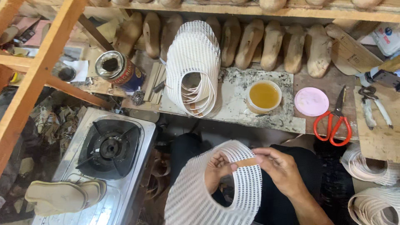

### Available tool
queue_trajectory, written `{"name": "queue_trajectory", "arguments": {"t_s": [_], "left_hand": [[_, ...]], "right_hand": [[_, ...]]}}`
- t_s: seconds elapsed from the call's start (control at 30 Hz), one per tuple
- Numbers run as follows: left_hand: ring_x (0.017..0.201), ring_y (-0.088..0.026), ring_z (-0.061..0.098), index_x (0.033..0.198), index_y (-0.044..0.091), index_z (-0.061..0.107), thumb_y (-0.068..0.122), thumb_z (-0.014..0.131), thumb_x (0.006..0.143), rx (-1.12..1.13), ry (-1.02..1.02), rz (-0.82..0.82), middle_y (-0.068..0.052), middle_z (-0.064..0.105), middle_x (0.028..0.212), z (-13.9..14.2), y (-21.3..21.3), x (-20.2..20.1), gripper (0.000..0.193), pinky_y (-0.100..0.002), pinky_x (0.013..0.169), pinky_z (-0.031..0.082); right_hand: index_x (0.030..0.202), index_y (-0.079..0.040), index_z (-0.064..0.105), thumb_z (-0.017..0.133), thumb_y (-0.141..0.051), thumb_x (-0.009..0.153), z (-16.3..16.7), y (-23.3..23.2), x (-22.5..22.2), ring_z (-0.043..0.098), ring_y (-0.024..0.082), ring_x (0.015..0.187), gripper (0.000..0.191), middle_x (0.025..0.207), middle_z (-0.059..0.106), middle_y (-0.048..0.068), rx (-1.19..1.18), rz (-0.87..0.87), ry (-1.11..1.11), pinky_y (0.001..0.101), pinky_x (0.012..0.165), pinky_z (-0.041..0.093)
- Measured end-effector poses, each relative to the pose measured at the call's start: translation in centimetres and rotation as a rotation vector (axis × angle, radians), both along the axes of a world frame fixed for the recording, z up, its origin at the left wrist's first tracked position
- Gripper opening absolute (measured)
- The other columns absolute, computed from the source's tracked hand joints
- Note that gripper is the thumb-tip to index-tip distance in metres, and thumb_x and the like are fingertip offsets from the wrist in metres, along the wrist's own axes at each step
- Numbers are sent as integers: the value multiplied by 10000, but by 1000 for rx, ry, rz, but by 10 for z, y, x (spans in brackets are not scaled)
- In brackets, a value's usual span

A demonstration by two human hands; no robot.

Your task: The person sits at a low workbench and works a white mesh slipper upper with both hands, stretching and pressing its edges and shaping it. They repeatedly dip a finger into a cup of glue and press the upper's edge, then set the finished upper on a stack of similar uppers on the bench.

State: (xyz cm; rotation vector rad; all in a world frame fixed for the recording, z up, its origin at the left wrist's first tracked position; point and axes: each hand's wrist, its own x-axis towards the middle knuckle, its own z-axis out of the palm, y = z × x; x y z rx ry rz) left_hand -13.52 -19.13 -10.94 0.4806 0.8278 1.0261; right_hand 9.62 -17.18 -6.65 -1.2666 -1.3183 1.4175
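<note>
Left hand (217,167): fingers pinch the white mesh piece (216,187) from inside its loop, steadying it over the lap.
Right hand (280,166): fingers press a tan strip (246,162) onto the mesh band — held taut so it lies flat.
Tabletop (266,121): glue cup (263,96), pink lid (311,101) and scissors (333,121) sit near the front edge, within reach.
Room: gas stove (109,148) close at the left — little sideways space.

Both hands meet low at centre: left hand (218,168) curled in a pinching grip, right hand (280,166) pinching opposite, forearm angling down right.
</note>
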Motion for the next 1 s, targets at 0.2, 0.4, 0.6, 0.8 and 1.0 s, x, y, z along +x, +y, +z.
{"name": "queue_trajectory", "arguments": {"t_s": [0.2,0.4,0.6,0.8,1.0], "left_hand": [[897,-113,667,1130,8,677,93,769,921,117,159,-166,-55,727,1009,7,20,-2,244,-286,804,560],[759,-152,720,1140,-60,704,172,739,947,-54,7,-159,-94,766,915,19,41,-1,304,-286,676,595],[682,-131,704,1078,-5,703,210,658,989,-56,-144,-138,-86,754,851,44,33,-20,237,-250,608,565],[703,-115,702,1085,8,686,160,614,1009,-78,-104,-102,-68,751,861,59,21,-16,185,-250,637,562],[633,-125,690,1095,31,663,153,615,1004,18,-145,-72,-63,733,830,70,8,-36,160,-262,550,551]], "right_hand": [[1069,35,781,774,-134,877,-6,9,-6,673,107,730,256,850,797,106,-79,-98,-248,242,632,539],[1094,-65,783,738,-228,861,24,29,-16,769,145,762,288,882,824,71,35,32,-486,286,693,585],[1123,-28,765,765,-285,883,62,89,8,605,319,1261,352,1305,662,159,711,-124,-786,412,1046,498],[1043,-92,819,805,-512,737,72,130,10,362,429,1471,520,1582,463,160,823,-37,-1106,600,1141,327],[1085,-98,817,836,-611,637,87,134,-2,212,474,1482,681,1604,342,201,760,77,-1213,658,1067,227]]}}
